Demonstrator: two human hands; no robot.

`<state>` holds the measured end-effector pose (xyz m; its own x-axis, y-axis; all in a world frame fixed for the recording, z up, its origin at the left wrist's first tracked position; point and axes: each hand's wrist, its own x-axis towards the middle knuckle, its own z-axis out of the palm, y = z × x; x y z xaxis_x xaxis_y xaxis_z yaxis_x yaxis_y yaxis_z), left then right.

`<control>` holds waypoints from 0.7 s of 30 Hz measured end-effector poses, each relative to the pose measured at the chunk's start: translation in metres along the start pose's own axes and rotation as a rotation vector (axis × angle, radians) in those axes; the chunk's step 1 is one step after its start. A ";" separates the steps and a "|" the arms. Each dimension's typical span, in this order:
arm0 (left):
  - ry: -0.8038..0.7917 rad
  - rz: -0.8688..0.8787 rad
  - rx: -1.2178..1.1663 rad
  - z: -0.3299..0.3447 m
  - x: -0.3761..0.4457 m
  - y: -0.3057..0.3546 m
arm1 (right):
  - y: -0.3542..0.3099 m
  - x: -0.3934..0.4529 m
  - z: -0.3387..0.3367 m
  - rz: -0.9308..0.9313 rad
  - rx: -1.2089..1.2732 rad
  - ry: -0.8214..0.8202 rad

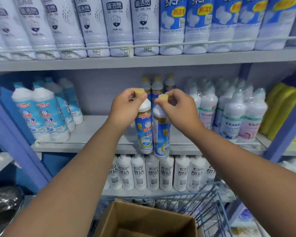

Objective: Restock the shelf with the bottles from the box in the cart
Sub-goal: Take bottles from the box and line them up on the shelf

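Both hands up at the middle shelf [96, 132], each carrying one blue-and-white bottle by the neck. Left hand [126, 106] has fingers curled round the yellow cap of the left bottle [143, 130]; right hand [176, 106] pinches the yellow cap of the right bottle [161, 134] the same way. The two bottles hang side by side, touching or nearly so, roughly upright, the right one tilted slightly. Their bases sit in front of the shelf's front edge, near its middle, and reach below the edge line; can't tell if either touches the shelf. Behind them, toward the back of the same shelf, stand three matching yellow-capped bottles [156, 88]. Light-blue-label bottles [41, 115] occupy the left end of the shelf, shrink-wrapped white bottles [232, 115] the right end. Upper shelf [143, 60] is packed with tall white and blue-label bottles behind a wire rail. Lower shelf holds a row of white bottles [152, 173]. At the bottom of the view, an open cardboard box [143, 221] sits in the wire cart [208, 202]; its contents are not visible.
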<state>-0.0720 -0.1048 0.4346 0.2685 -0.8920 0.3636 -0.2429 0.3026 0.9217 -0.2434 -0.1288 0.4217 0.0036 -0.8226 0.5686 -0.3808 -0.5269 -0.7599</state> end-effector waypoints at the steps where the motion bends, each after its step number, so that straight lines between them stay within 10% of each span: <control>1: -0.009 0.007 -0.015 0.000 0.007 0.002 | -0.002 0.005 0.001 0.007 0.007 0.014; 21: -0.125 -0.022 -0.038 0.018 0.099 -0.058 | 0.031 0.069 0.046 0.126 -0.179 0.194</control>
<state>-0.0485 -0.2166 0.4142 0.1545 -0.9327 0.3259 -0.2019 0.2931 0.9345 -0.2128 -0.2120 0.4227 -0.2245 -0.8139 0.5359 -0.5241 -0.3628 -0.7705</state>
